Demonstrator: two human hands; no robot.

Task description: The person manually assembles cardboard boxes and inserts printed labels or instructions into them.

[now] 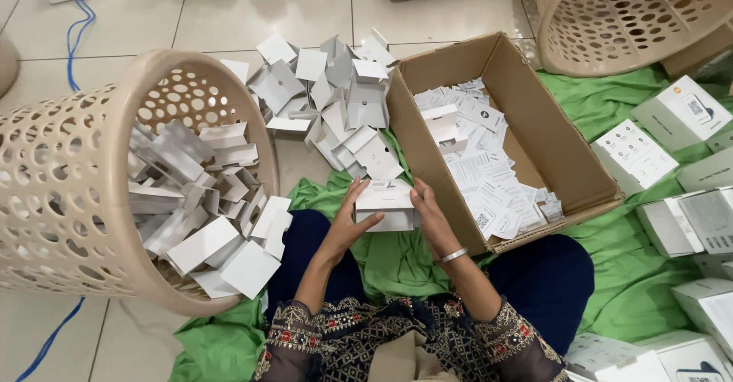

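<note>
**Head view: both hands closing on a small white box**

The left hand (345, 225) and right hand (429, 218) are gripping a small white box (384, 205) at centre, over green cloth (626, 275). At nine o'clock a tipped beige basket (53, 199) is spilling white card inserts (206, 199). At two o'clock a cardboard carton (550, 134) is holding paper leaflets (489, 176). Tiled floor (229, 23) is lying beyond.

The person wore a dark top with short sleeves, patterned all over in fine pale paisley-like swirls. Each sleeve ended in a broad embroidered cuff band worked in gold, cream and small red motifs, the left sleeve cuff (286, 336) and the right sleeve cuff (519, 336) matching one another. A thin silver metal bangle (453, 255) circled the right wrist. The legs were covered in plain deep navy-blue cloth trousers (546, 279). Both forearms were bare below the cuffs.
</note>
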